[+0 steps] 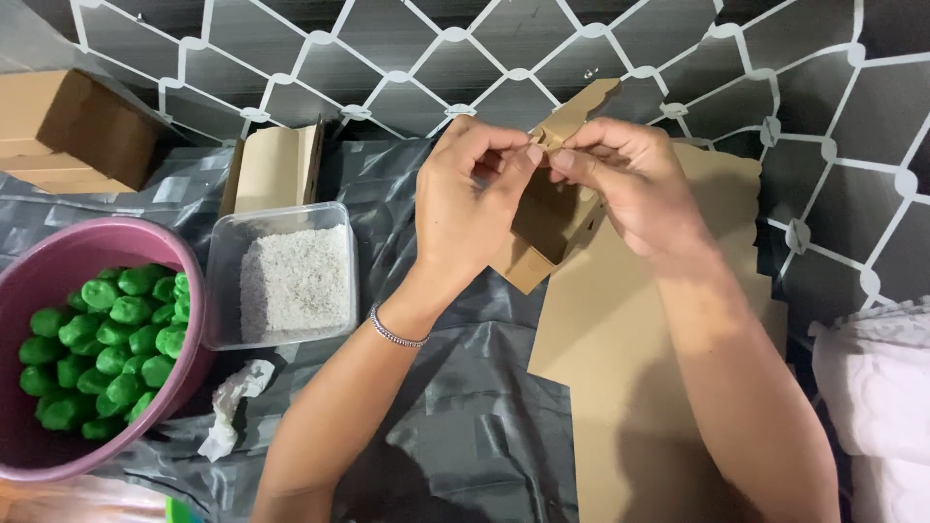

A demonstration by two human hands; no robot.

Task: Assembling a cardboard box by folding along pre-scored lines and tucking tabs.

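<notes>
Fingertips of both hands meet at the top edge of a small brown cardboard box (544,225), pinched shut on its flap. Left hand (465,208) comes in from the left side, thumb and forefinger pressed together on the flap just where the right hand (625,184) grips it from the other side. Right fingers curl closed around the same strip of card. Box hangs in the air between the two hands, open side facing me, tilted a little; its scalloped flap (581,105) sticks up on the far side, above the fingers.

Thin beaded bracelet (395,333) on my left wrist.

Under the box and my right forearm: flat sheets of brown cardboard (601,329) lying on a dark plastic sheet (465,416) that covers the work surface.

Left of my hands: clear plastic tub (287,274) holding white grainy stuff. Further left, near edge: pink bowl (58,261) full of green lumps (107,339). Crumpled white tissue (231,407) lies just beside the bowl, on the near side of the tub.

Far side of the tub: another folded brown box (274,167) standing open. Far left corner: larger brown carton (73,131).

Far right, near edge: pale cloth (877,397), well apart from the hands.
</notes>
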